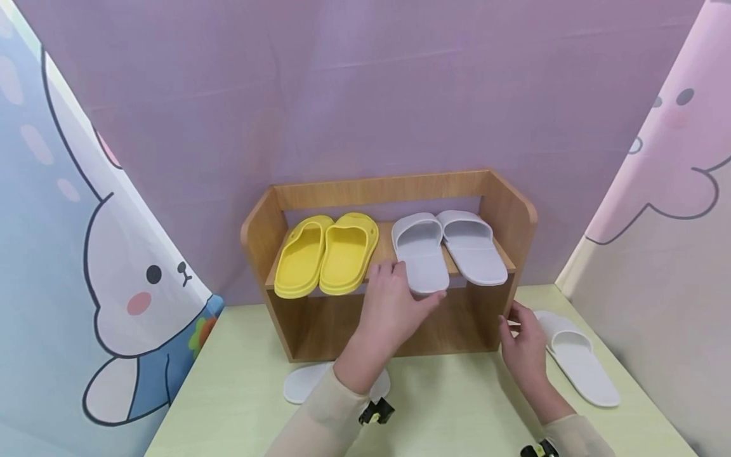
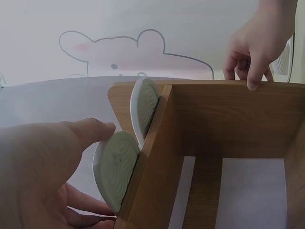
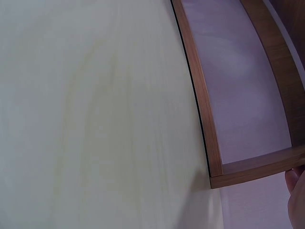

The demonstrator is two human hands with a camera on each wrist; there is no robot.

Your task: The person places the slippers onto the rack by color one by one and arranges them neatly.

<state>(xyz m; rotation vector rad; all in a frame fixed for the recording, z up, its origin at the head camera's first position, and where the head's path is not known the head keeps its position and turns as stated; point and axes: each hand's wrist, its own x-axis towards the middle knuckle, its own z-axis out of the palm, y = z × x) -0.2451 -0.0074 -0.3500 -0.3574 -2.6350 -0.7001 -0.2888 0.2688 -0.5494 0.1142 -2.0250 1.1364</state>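
A wooden shoe rack (image 1: 382, 189) with two levels stands on the table. On its upper shelf, a pair of yellow clogs (image 1: 301, 259) sits to the left. Beside them lie two pale grey slippers, a left one (image 1: 421, 260) and a right one (image 1: 476, 254), heels toward me. My left hand (image 1: 394, 308) holds the left grey slipper by its heel end, thumb on one side and fingers on the other. The right hand (image 1: 524, 346) grips the front edge of the rack's right side panel (image 2: 238, 114), thumb on the inner face.
A white slipper (image 1: 582, 368) lies on the table (image 1: 457, 406) right of the rack. Another white slipper (image 1: 302, 383) lies in front of it, partly hidden by my left forearm. Printed cloth walls (image 1: 365, 95) stand behind and at both sides.
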